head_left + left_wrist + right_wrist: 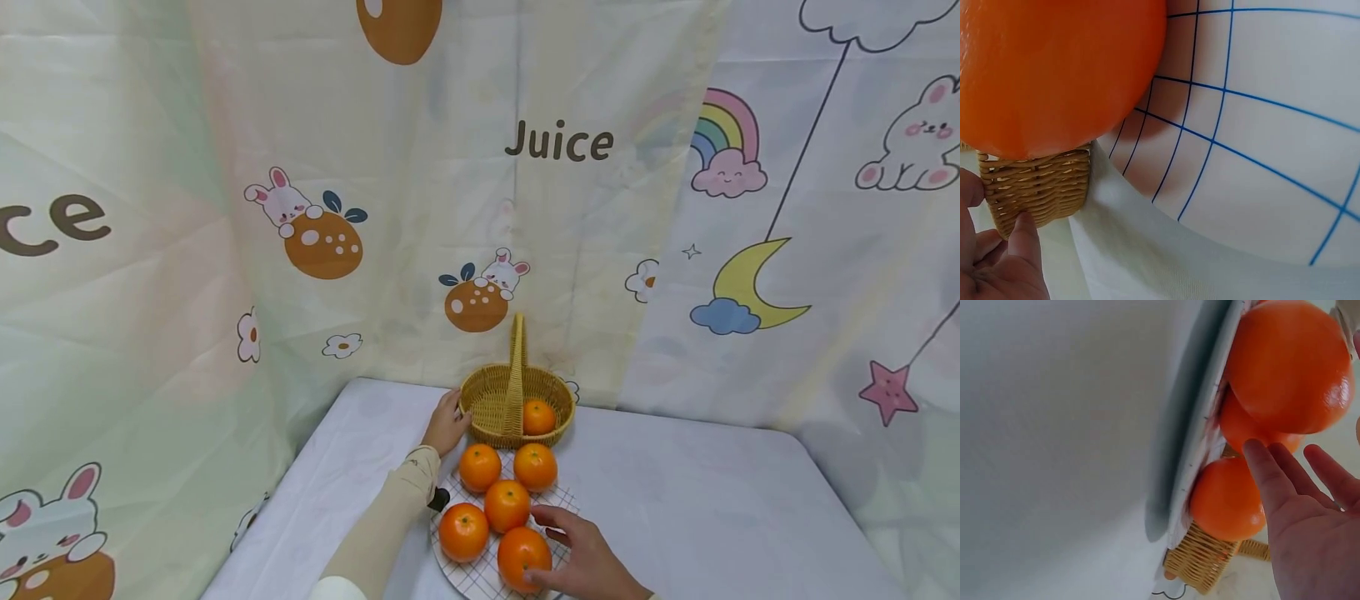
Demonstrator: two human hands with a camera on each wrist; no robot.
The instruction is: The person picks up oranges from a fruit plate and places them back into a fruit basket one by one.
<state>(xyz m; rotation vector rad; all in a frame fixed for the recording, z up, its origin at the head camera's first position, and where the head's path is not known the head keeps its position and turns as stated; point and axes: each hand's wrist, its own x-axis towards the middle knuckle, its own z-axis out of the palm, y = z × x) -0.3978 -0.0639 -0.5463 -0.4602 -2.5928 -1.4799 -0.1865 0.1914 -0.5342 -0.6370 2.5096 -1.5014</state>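
At the far side of the table stands a yellow wicker basket [489, 417] with a tall handle and one orange [538, 417] inside. My left hand [447, 423] holds its left side, and the left wrist view shows the fingers [1025, 240] against the weave. In front of the basket, a white plate [450, 569] with a grid of thin lines bears several oranges [507, 506]. My right hand [588, 550] is spread beside the nearest orange [523, 559], with the thumb at its front. In the right wrist view the fingers [1269, 475] are extended close to the oranges.
A white cloth covers the table [675, 500], reaching out on both sides of the plate. Behind and to the left hangs a printed curtain [420, 208] with rabbits and fruit; another printed curtain [825, 350] hangs at the right. A small black object [439, 499] shows beside the left wrist.
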